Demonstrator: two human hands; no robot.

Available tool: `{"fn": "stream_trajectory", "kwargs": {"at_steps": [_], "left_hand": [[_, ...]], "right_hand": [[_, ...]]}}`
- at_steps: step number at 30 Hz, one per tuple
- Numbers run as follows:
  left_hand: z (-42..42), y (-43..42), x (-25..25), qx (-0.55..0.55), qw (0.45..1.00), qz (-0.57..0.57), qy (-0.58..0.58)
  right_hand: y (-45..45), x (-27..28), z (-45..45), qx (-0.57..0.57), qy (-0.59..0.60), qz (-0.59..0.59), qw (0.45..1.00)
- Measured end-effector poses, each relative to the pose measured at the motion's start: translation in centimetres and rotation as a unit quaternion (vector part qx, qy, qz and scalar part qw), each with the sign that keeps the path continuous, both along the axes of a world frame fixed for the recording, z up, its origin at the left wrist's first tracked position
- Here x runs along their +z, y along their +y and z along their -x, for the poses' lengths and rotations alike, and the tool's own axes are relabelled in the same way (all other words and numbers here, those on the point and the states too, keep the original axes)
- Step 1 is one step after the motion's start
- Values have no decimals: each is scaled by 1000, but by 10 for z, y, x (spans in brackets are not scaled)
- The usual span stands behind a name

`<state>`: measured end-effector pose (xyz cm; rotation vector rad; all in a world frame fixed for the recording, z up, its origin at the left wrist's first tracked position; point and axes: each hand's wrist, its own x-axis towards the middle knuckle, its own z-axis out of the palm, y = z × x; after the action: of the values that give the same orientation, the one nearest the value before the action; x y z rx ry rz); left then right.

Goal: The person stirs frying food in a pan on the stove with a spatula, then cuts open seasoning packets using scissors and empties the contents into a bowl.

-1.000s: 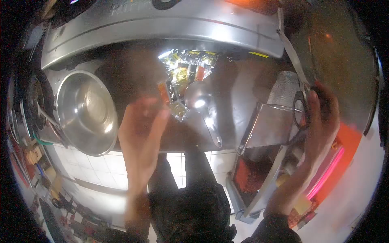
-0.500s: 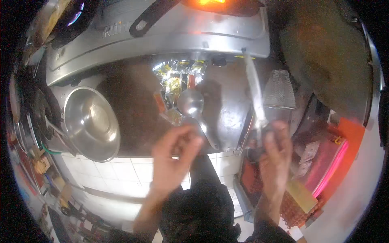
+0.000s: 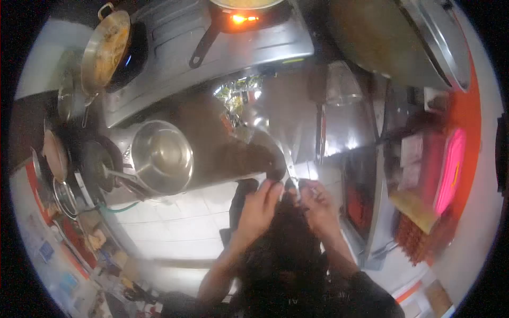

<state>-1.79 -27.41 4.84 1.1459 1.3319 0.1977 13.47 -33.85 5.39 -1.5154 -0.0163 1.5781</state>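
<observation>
Metal scissors [image 3: 289, 161] with dark handles are in my right hand [image 3: 317, 205], its fingers wrapped round the handles and the blades pointing up and away from me. Close beside it, my left hand [image 3: 260, 206] has thumb and fingers pinched together; what they hold, if anything, is too small and blurred to tell. Both hands are over my dark clothing, in front of the counter's near edge. Beyond them on the dark metal counter [image 3: 207, 153] lie a metal ladle [image 3: 258, 121] and shiny foil packets [image 3: 237, 98], one with an orange part.
A steel bowl [image 3: 161, 156] sits on the left. Beyond the counter is a stove [image 3: 175, 42] with a lit burner [image 3: 244, 19] under a pan, and another pan [image 3: 106, 50] holding food. A mesh strainer [image 3: 342, 85] and a pink package [image 3: 450, 169] are on the right.
My right hand has brought the scissors leftward and closer to my body. My left hand has moved right, next to them. The view has shifted, showing more of the stove and pans.
</observation>
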Motion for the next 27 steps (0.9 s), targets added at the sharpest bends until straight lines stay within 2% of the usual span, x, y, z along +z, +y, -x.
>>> {"fn": "stream_trajectory", "kwargs": {"at_steps": [1, 3, 4, 7, 9, 10, 11, 12, 13, 15, 17, 18, 19, 21, 23, 24, 25, 26, 27], "left_hand": [[10, 8, 14, -33, 999, 12, -6], [23, 1, 20, -106, 994, -22, -20], [23, -9, 21, -117, 992, -27, -24], [14, -38, 32, -122, 988, -78, -60], [4, -55, 41, -112, 990, 26, -77], [8, -65, 29, -195, 977, -82, -40], [11, -75, 20, -203, 975, -81, -42], [15, -83, 13, -220, 965, -142, -3], [21, -88, 12, -232, 950, -208, 37], [40, -88, 15, -228, 953, -185, 70], [68, -84, 6, -234, 964, -116, 59], [87, -84, -2, -219, 963, -150, 49], [103, -83, -3, -214, 963, -155, 55], [131, -80, -3, -145, 968, -191, 69], [176, -92, -30, -99, 975, -173, 102], [198, -94, -45, -62, 977, -159, 128], [220, -100, -54, -72, 966, -193, 158], [240, -113, -61, -79, 953, -224, 188], [254, -127, -64, -5, 974, -145, 172]], "right_hand": [[-4, 10, -4, -13, -13, -26, 999], [-24, 25, -14, 56, -32, -43, 997], [-34, 30, -13, 44, -36, -47, 997], [-63, 47, 2, 114, -4, -51, 992], [-82, 49, 20, 107, 19, -46, 993], [-93, 46, 20, 93, 14, -47, 994], [-102, 42, 18, 96, -44, -46, 993], [-112, 31, 20, 106, -95, -44, 989], [-124, 3, 21, 100, -241, -10, 965], [-132, -45, 10, 136, -498, 19, 856], [-121, -53, -4, 58, -496, 1, 867], [-119, -59, -11, 36, -499, -20, 865], [-117, -93, -18, -28, -482, -108, 869], [-112, -100, -30, -30, -308, 23, 951], [-137, -165, -49, 64, -315, 68, 944], [-141, -165, -56, 131, -344, 66, 927], [-139, -167, -58, 131, -346, 57, 927], [-139, -168, -58, 158, -476, 17, 865], [-141, -168, -57, 181, -594, -23, 783]]}}
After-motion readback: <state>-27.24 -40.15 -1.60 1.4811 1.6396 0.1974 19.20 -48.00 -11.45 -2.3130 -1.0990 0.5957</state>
